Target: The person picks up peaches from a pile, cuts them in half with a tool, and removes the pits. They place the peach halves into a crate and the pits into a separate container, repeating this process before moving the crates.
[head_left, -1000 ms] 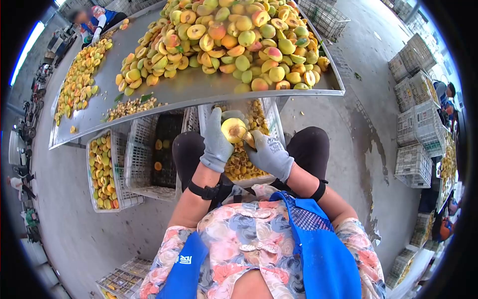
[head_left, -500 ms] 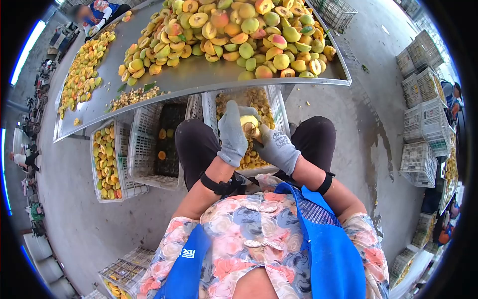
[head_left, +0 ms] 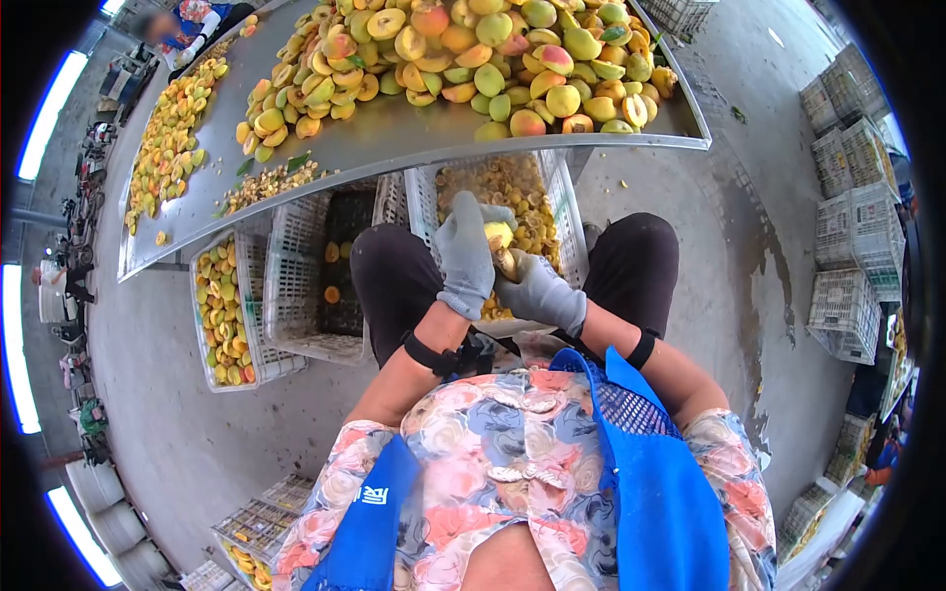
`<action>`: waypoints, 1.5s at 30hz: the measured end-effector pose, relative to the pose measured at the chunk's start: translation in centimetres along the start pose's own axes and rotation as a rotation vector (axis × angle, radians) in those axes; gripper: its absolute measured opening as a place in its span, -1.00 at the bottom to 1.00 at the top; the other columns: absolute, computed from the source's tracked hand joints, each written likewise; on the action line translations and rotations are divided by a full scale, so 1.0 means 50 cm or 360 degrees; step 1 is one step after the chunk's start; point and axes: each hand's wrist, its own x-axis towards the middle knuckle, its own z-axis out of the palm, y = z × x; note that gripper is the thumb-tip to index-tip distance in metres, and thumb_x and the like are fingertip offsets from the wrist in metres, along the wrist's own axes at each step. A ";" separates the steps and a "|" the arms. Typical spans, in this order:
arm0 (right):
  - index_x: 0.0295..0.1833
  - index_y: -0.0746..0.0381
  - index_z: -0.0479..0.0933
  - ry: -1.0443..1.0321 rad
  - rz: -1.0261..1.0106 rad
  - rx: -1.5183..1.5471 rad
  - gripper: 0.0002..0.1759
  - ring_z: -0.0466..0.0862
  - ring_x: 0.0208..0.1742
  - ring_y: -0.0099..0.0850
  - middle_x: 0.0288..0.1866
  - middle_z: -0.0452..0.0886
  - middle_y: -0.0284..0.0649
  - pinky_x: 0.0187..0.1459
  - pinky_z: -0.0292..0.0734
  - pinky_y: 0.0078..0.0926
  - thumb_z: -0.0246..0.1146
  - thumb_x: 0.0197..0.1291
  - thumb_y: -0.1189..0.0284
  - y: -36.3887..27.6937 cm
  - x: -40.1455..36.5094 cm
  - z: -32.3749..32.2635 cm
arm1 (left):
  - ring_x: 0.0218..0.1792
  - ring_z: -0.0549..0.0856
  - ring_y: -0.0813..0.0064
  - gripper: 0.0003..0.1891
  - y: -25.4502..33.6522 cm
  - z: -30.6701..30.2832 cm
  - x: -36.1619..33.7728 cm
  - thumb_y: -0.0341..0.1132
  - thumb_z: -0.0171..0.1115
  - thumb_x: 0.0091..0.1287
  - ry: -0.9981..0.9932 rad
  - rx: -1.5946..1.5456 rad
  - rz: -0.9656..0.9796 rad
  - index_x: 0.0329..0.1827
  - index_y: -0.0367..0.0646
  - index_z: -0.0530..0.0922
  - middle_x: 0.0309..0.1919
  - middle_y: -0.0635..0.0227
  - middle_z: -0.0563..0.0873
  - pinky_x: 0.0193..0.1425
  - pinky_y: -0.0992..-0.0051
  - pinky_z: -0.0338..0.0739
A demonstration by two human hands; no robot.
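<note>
My left hand (head_left: 466, 254), in a grey glove, is wrapped around a yellow peach (head_left: 499, 234) held over my lap. My right hand (head_left: 543, 293), also gloved in grey, presses against the lower side of the same peach; whether it holds a tool is hidden. Under both hands a white plastic crate (head_left: 567, 212) holds several cut peach pieces. A big heap of whole and halved peaches (head_left: 473, 54) lies on the metal table (head_left: 414, 143) just beyond my knees.
Left of my knees stand a dark crate (head_left: 301, 286) with a few pieces and a crate of halved peaches (head_left: 225, 305). Empty white crates (head_left: 847, 227) are stacked at the right. Another person (head_left: 187, 25) works at the table's far left end. The concrete floor is wet.
Both hands have drawn the peach closer together and turned it; its cut face, which showed a second ago, is now mostly covered by the gloves. My view has tilted slightly.
</note>
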 end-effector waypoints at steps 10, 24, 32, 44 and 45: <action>-0.21 0.32 0.60 -0.0796 0.1007 0.0968 -0.72 0.60 -0.49 -0.53 -0.45 0.63 -0.31 -0.43 0.52 -0.50 0.21 0.35 0.29 -0.137 0.018 -0.137 | -0.39 0.74 0.20 -0.43 0.011 -0.003 0.027 0.12 -0.04 0.56 -0.0242 -0.0418 -0.0285 -0.35 -0.24 0.60 -0.40 0.11 0.71 -0.22 0.30 0.68; -0.19 0.34 0.60 -0.0570 0.0790 0.0320 -0.74 0.72 -0.42 -0.29 -0.42 0.69 -0.13 -0.38 0.58 -0.32 0.26 0.28 0.31 -0.099 0.049 -0.077 | -0.36 0.74 0.15 -0.61 0.000 -0.018 0.062 0.02 0.09 0.51 -0.0030 -0.0557 -0.0576 -0.31 -0.13 0.56 -0.37 0.17 0.69 -0.30 0.19 0.71; -0.03 0.20 0.55 -0.0366 0.0087 -0.0509 -0.75 0.72 -0.15 0.06 -0.24 0.71 0.04 -0.14 0.60 -0.08 0.26 0.26 0.31 -0.055 0.038 -0.055 | -0.36 0.73 0.34 -0.65 0.108 -0.087 0.087 -0.12 -0.01 0.52 0.0131 -0.0322 -0.0151 -0.23 -0.19 0.61 -0.35 0.21 0.74 -0.27 0.38 0.68; -0.10 0.30 0.57 -0.0468 0.0423 -0.0789 -0.66 0.75 -0.15 0.05 -0.27 0.73 0.10 -0.09 0.61 -0.02 0.20 0.28 0.21 0.051 0.043 -0.061 | -0.11 0.71 0.46 -0.63 0.144 -0.083 0.272 -0.21 0.30 0.41 -0.0015 0.1622 0.0798 0.15 -0.28 0.62 -0.09 0.27 0.75 0.01 0.45 0.61; -0.09 0.30 0.57 -0.0512 0.0478 -0.0763 -0.61 0.74 -0.12 0.06 -0.23 0.73 0.12 -0.07 0.60 0.00 0.20 0.30 0.14 0.039 0.046 -0.069 | -0.11 0.73 0.41 -0.51 0.105 -0.050 0.306 -0.08 0.37 0.34 -0.0156 0.1659 0.0653 0.17 -0.28 0.61 -0.07 0.18 0.76 0.02 0.42 0.61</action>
